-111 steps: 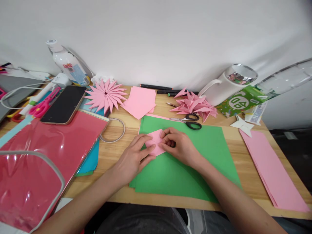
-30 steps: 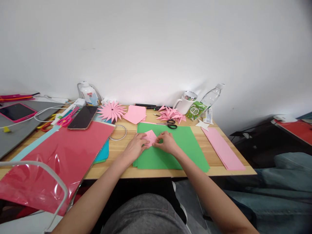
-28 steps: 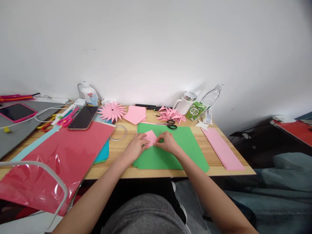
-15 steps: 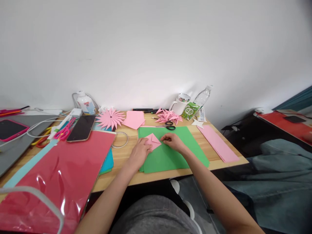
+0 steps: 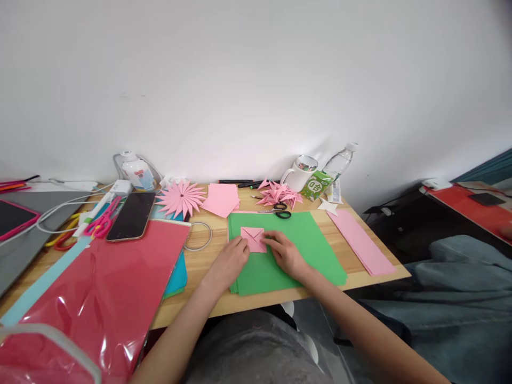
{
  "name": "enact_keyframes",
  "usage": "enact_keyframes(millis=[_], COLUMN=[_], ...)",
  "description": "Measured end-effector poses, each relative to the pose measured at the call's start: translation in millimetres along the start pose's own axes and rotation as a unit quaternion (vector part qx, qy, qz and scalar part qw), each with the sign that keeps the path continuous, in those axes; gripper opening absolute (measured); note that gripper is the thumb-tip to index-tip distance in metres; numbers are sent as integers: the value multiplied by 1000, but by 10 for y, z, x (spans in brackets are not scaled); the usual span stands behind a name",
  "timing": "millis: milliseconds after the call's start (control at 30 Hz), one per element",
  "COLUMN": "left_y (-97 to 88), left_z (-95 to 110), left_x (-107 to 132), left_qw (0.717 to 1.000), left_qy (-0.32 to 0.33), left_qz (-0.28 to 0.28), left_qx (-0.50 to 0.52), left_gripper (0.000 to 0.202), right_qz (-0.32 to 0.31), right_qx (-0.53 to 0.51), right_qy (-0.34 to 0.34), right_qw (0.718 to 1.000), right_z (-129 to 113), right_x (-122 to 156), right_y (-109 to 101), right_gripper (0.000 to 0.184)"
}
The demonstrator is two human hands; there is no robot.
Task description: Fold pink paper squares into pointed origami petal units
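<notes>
A small pink folded paper square (image 5: 253, 234) with crossing diagonal creases lies on a stack of green paper (image 5: 288, 272). At its left edge, my left hand (image 5: 232, 260) has its fingers curled together on the paper. My right hand (image 5: 287, 256) grips the opposite edge, its fingertips bent over that side. Just beyond the green stack lie black-handled scissors (image 5: 283, 214), beside several pointed pink paper pieces (image 5: 280, 195).
Pink sheets (image 5: 222, 199) and a pink paper pinwheel shape (image 5: 182, 196) lie behind to the left. Further left are a phone (image 5: 131, 216), pink scissors (image 5: 104, 220) and a red sheet pack (image 5: 100, 288). A mug (image 5: 300, 173), green carton (image 5: 317, 184) and bottle (image 5: 340, 161) stand at the back right.
The pink paper has turned from a diamond pose to a square-on pose. My right hand has come from beside it onto its right edge, and my left hand has shifted slightly lower.
</notes>
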State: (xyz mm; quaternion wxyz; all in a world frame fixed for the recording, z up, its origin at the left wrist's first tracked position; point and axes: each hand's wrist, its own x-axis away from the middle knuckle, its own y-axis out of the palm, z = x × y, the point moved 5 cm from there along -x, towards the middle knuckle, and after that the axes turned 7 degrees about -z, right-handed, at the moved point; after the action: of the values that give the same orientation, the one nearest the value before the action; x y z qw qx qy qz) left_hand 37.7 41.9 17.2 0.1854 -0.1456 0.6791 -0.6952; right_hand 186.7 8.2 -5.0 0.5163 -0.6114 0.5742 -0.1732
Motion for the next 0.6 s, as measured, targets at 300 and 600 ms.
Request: enact_keyframes(millis=[300, 600], left_y=[-32, -22], left_z=[77, 98], left_x=[170, 112], left_qw=[995, 999], left_qy=[-1, -6], left_qz=[-6, -16], left_qx=[-98, -32], left_gripper=[25, 29], right_qz=[-67, -121], right_qx=[53, 65], right_qy=[-39, -39], right_qw=[996, 990], right_z=[-162, -171], right_x=[19, -75], right_y=[-11, -72], right_gripper=[30, 27])
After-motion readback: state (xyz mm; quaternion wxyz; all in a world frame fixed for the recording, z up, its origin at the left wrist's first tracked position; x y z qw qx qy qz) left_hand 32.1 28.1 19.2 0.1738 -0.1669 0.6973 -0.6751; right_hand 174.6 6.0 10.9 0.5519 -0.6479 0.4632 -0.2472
